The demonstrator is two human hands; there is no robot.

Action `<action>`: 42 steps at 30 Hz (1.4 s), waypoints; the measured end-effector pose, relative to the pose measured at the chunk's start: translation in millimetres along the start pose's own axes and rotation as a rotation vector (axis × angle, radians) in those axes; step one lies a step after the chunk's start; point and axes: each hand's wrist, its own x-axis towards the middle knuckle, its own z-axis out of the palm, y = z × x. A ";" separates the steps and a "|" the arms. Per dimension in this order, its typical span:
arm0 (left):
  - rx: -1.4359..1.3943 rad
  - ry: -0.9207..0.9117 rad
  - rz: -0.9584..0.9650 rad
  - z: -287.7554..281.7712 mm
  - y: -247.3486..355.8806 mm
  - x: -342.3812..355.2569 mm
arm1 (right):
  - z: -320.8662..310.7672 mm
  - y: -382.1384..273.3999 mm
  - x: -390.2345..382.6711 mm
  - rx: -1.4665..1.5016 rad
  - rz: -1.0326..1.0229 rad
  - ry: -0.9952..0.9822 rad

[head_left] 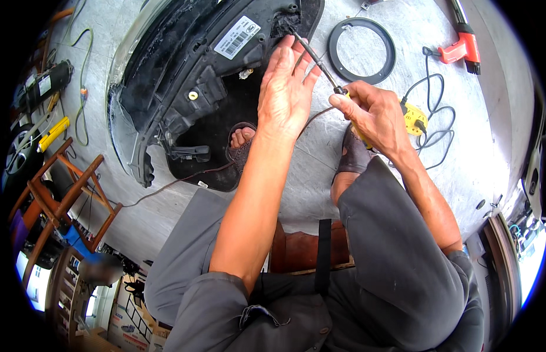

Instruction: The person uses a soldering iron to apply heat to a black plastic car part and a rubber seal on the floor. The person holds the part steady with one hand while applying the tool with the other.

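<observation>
**Angling a tool [323, 67] onto the lamp [190, 70]**

My right grip [377, 114] is closed round the yellow handle [361, 135], well behind the tip [296, 34], probably for control. My left grip [284, 91], unclenched with fingers extended, is at the shaft [317, 60], perhaps guiding it. The lamp lies back-up on the floor [308, 190], likely for access.

Dark grey shirt [296, 337], elbow-length sleeves [220, 293]; grey trousers [396, 217]; dark open-toed sandals [351, 154].
</observation>
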 end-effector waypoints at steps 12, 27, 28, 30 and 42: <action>0.006 0.046 0.033 8.5 3.6 12.0 | -13.1 -0.4 6.6 -0.124 -0.033 0.034; -0.003 0.024 0.039 8.6 3.1 13.6 | -26.6 -9.7 5.6 -0.136 -0.060 0.019; -0.005 0.026 0.042 9.5 2.5 13.0 | -27.4 -10.0 4.9 -0.154 -0.063 0.018; -0.008 0.032 0.044 10.5 1.6 12.9 | -28.1 -11.6 3.1 -0.161 -0.080 0.029; 0.000 0.047 0.049 10.9 1.4 13.3 | -32.3 -11.2 8.0 -0.164 -0.089 0.030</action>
